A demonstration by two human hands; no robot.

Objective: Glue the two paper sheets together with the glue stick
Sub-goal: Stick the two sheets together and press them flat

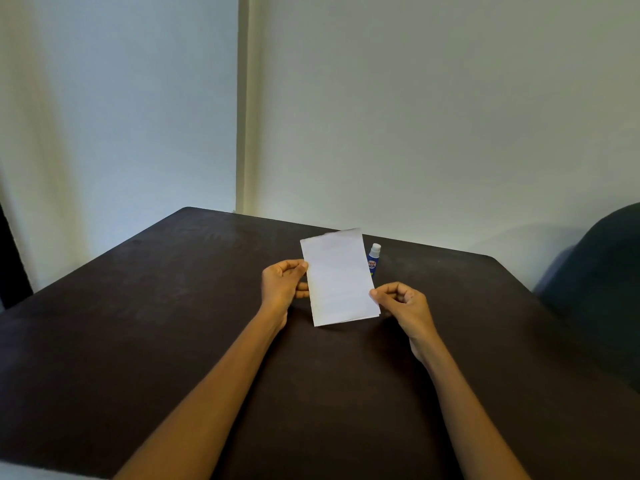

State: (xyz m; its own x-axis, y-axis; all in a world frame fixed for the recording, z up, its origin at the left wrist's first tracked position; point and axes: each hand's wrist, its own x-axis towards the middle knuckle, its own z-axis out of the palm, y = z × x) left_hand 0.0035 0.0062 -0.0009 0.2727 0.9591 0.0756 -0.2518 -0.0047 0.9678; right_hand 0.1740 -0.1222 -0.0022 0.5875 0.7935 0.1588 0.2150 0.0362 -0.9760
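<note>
Head view: both hands hold the white paper [337, 278] above the dark table [173, 306], tilted up toward the camera. Left hand [282, 284] pinches the paper's left edge between thumb and curled fingers. Right hand [401, 301] pinches the right edge near the lower corner, fingers curled. Whether one sheet or two lie together cannot be told, though a second edge shows at the lower right corner. Glue stick [373, 259], blue with a white cap, stands on the table just behind the paper's right edge, partly hidden by it.
</note>
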